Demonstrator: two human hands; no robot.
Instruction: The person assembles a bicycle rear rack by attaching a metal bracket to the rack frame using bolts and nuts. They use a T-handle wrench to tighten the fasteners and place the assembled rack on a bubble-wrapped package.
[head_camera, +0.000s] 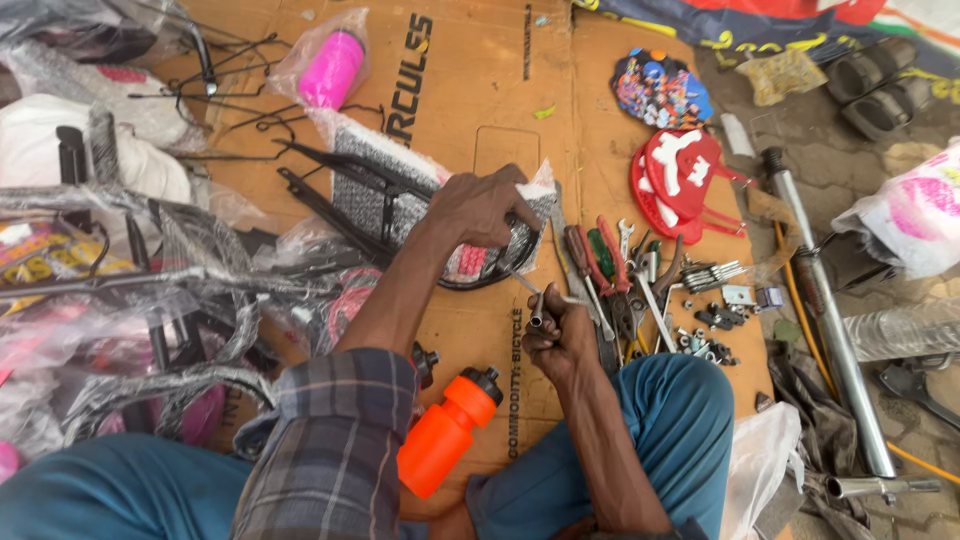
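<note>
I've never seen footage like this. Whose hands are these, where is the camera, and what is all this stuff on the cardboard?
The single picture comes from a camera worn on a person's head, looking down at their own knees and hands. No machine is involved. The left hand rests on a plastic-wrapped bicycle part. The right hand has its grip on a small metal socket wrench. On the flattened cardboard lie an orange bottle, a pink bottle, screwdrivers and pliers, loose nuts and bolts and red plastic parts.

2 bottles (445, 430) | 2 red discs (685, 170) | 2 hands (485, 205)
</note>
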